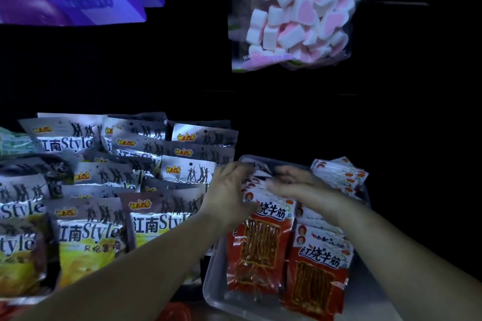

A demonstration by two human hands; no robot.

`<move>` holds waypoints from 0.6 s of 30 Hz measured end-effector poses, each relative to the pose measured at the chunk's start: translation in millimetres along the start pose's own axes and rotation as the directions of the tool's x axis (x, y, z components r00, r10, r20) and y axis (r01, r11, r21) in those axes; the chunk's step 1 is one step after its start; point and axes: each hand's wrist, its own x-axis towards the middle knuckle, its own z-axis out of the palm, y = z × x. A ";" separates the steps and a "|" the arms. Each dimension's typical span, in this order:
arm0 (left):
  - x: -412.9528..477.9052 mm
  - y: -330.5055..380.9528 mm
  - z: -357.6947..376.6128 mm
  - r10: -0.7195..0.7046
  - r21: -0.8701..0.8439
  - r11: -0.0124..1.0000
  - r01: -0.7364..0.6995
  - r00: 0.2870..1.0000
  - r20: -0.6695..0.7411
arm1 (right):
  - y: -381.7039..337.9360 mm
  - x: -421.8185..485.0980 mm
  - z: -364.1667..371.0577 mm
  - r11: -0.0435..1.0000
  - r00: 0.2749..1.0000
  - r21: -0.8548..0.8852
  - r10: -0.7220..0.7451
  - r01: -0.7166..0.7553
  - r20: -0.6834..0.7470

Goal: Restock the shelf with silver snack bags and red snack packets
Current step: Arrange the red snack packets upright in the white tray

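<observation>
Red snack packets (260, 242) near the tray's (211, 290) far edge: left hand (229, 191) grips their tops, right hand (296, 185) lies flat-fingered across them.

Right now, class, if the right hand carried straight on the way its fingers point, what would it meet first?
The right hand points left over the red snack packets, so it would probably meet the left hand first. Depth is unclear; it might brush the packets' white tops instead.
</observation>
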 end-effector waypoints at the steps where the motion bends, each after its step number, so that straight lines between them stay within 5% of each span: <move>1: -0.6 -0.8 -0.2 -0.015 -0.026 1.000 0.015 1.000 0.001 | 0.5 0.5 -0.6 0.997 1.000 -0.075 0.009 -0.008 0.022; 4: -5.9 -2.7 0.4 -0.040 -0.105 0.994 0.039 0.999 -0.007 | 9.2 -1.3 5.6 0.958 0.999 -0.287 -0.023 0.008 -0.049; 9: -6.8 -5.5 -6.7 0.016 -0.202 0.979 -0.012 1.000 0.016 | 22.1 -0.7 11.5 0.946 0.992 -0.306 -0.124 0.108 -0.032; 14: 22.1 6.4 -25.2 0.125 0.137 0.977 -0.162 0.962 0.243 | 23.4 -0.7 5.5 0.952 0.995 -0.292 -0.101 0.093 -0.012; 18: 37.2 1.6 -22.3 0.112 0.211 0.955 -0.206 0.915 0.387 | 25.3 -8.0 -3.1 0.966 0.999 -0.256 -0.028 0.034 0.028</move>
